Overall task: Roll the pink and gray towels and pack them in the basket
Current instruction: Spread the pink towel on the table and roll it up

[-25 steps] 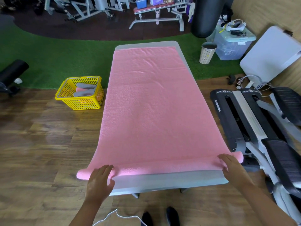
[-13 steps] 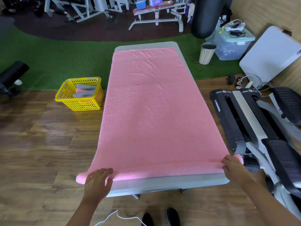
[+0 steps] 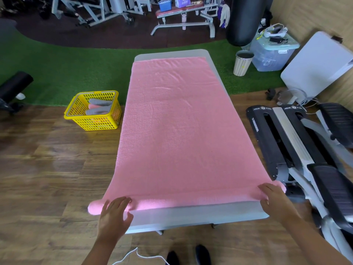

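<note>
A long pink towel (image 3: 177, 127) lies spread along a grey table (image 3: 194, 217), its near end turned into a thin roll across the table's width. My left hand (image 3: 114, 213) rests with straight fingers on the roll's left end, which overhangs the table edge. My right hand (image 3: 275, 197) presses flat on the roll's right end. A yellow basket (image 3: 76, 113) stands on the floor left of the table and holds rolled gray and pink towels (image 3: 98, 108).
A black and white exercise machine (image 3: 298, 150) stands close to the table's right side. A bin (image 3: 242, 63), a clear storage box (image 3: 271, 54) and a folded white table (image 3: 317, 67) sit at the back right. A weight bench (image 3: 183, 14) stands far behind. A white cable (image 3: 137, 254) trails near my feet.
Both hands have pushed forward on the towel's near end, and the roll sits slightly further up the table and looks a little thicker.
</note>
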`<state>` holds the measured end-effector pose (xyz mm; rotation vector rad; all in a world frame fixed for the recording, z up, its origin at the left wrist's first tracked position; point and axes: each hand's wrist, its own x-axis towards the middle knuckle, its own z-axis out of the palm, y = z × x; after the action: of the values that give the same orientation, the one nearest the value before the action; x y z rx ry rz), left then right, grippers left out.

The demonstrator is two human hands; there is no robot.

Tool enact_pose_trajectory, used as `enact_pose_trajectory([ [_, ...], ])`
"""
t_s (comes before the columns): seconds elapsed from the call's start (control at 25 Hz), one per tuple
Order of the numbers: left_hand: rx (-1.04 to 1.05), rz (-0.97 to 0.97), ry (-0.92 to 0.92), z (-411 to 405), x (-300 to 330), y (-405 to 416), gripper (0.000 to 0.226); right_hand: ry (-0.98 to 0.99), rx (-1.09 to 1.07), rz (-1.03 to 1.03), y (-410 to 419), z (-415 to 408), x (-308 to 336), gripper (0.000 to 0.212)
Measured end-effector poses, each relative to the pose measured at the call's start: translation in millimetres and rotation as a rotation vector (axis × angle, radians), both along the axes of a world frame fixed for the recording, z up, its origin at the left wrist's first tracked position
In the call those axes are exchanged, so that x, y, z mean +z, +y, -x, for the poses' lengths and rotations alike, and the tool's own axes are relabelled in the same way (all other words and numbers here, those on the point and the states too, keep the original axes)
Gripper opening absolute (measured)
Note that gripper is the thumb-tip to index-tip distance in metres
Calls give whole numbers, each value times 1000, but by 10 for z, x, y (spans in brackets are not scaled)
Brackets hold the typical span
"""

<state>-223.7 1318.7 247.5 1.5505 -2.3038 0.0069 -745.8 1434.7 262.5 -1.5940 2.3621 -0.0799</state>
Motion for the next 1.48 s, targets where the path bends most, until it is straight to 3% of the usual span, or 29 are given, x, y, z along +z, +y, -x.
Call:
enact_pose_trajectory([
  [0.08,10,-33,-10,-9,-9,-54,43,1,-17,-40,-18,-7,51,44],
  [0.16,14,-75,1,10,1,-91,57,-7,-58,-46,-56,-42,136,34],
  [0.28,-66,-26,35,121,78,-84,18,-2,-84,-76,-47,-3,199,15],
  [0.32,-90,-39,53,140,92,-55,23,10,-109,-101,-32,19,223,12],
  [0.52,-23,-19,105,-80,5,-33,31,-27,-95,21,45,-25,248,18],
  [0.64,24,49,36,-156,38,-28,32,-64,-118,44,22,-92,322,36],
  [1.04,56,80,-63,-121,159,-46,35,-51,-123,96,65,-192,314,14],
  [1.2,66,79,-74,-197,121,-33,36,-11,-5,137,54,-185,242,17],
  [1.48,66,45,-25,-110,60,-26,44,-132,-119,106,91,-248,265,22],
])
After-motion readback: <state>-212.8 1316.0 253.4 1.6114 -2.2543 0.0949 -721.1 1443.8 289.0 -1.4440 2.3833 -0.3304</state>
